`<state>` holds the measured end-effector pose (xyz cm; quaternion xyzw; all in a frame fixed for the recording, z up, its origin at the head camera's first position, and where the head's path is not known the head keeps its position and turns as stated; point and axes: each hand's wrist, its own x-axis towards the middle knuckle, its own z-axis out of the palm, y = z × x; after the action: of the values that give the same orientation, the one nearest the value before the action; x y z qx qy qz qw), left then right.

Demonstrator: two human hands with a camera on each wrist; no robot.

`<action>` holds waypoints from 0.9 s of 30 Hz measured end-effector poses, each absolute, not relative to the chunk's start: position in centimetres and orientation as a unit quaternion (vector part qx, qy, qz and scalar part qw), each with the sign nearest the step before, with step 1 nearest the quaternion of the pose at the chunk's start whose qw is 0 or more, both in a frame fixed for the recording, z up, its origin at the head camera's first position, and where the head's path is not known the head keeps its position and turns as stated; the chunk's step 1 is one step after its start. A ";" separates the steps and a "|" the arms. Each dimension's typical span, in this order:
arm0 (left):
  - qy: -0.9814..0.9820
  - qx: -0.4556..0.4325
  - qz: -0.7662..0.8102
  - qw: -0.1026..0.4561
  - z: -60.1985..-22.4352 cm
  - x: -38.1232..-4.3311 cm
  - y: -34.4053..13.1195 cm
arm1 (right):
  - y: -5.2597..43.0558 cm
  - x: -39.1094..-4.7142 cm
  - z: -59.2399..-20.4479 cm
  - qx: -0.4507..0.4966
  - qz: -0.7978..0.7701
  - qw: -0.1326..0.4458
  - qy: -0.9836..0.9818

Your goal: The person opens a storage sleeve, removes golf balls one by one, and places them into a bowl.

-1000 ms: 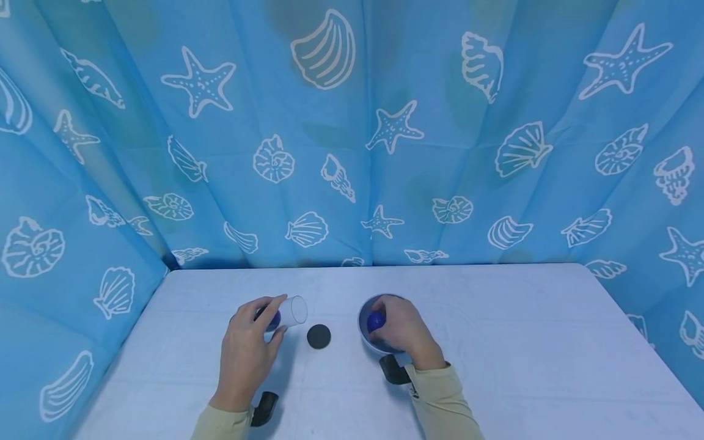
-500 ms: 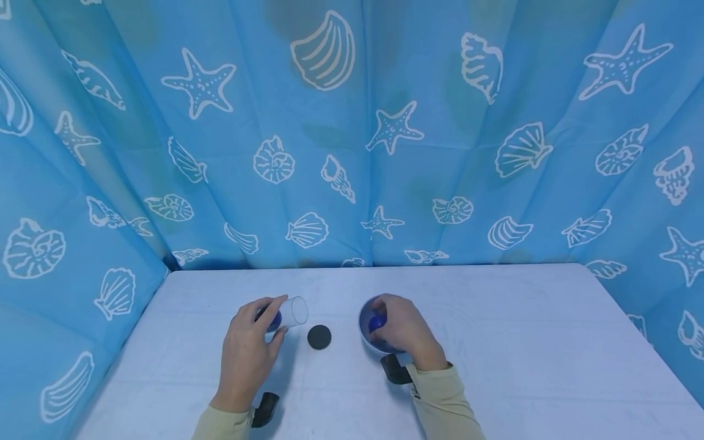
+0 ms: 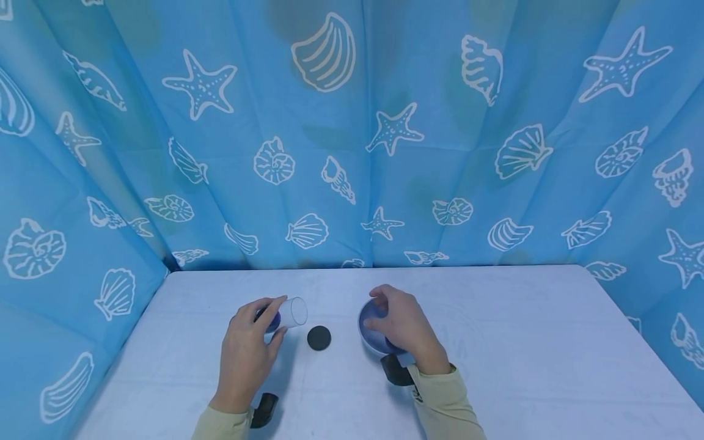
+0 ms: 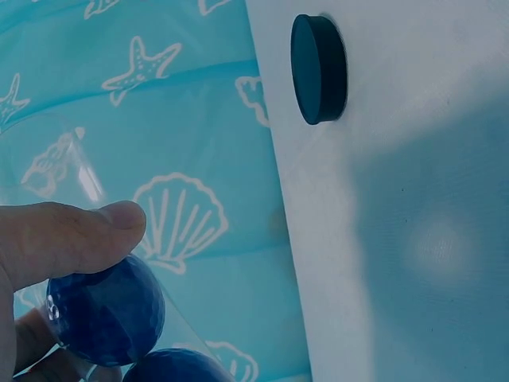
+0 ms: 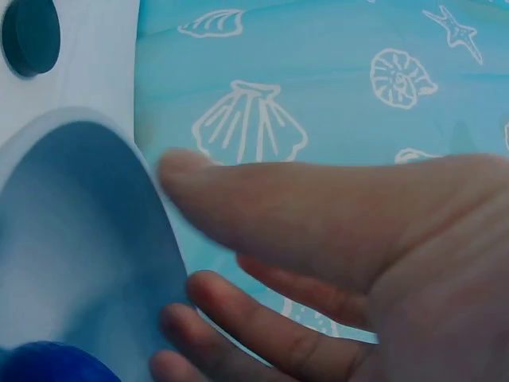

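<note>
Head: nr surface's [image 3: 522,342] far edge, clear tube [image 3: 291,311] held in L hand [image 3: 245,348]; R hand [image 3: 404,321] parted over bowl [image 3: 370,340], nil held. L wrist: balls [image 4: 107,314] in tube, best held lvl. R wrist: ball [image 5: 56,366] in bowl, best pinched w/ fingertips.

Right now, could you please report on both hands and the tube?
Left hand grips clear tube, blue balls inside. Right hand over bowl, fingers empty; another ball in bowl. Black lid on table between tube and bowl.
</note>
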<state>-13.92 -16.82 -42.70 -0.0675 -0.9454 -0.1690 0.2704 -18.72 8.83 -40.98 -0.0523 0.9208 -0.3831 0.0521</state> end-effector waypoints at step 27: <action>-0.942 -0.071 -0.165 0.284 -42.9 -13.9 -16.7 | 6.8 -18.0 -40.4 -0.043 -0.483 -0.025 0.874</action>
<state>-13.93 -16.72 -42.89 -0.0712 -0.9417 -0.1654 0.2843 -18.00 6.80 -40.41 -0.0427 0.8740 -0.4834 -0.0245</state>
